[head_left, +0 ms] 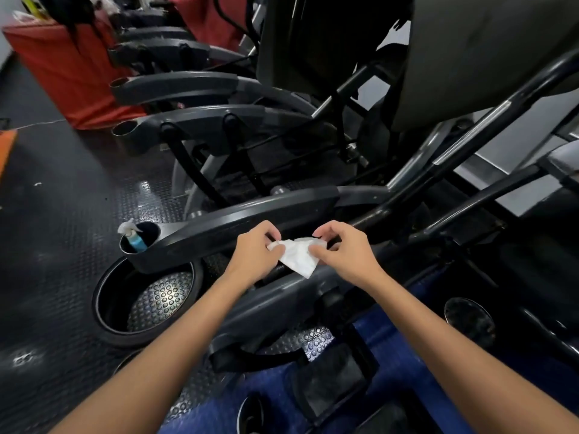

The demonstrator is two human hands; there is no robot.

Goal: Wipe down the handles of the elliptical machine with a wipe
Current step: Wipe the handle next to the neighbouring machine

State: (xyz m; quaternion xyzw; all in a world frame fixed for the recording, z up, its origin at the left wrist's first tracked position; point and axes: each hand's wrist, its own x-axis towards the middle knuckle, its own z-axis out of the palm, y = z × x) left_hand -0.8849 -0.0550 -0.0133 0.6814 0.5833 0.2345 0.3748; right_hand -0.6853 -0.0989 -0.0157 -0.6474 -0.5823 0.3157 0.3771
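Dark bumpy gym floor (62, 245), with a row of grey machines going back toward a red cloth (72, 73). Up close, two bare arms out over the grey side rail (219, 227) of the elliptical machine. White wipe (297, 256) between both hands, just above the rail. Left hand (255, 250) pinching its left edge. Right hand (341, 252) pinching its right edge. Blue spray bottle (133, 238) standing in the cup holder (141, 255) at the rail's end.
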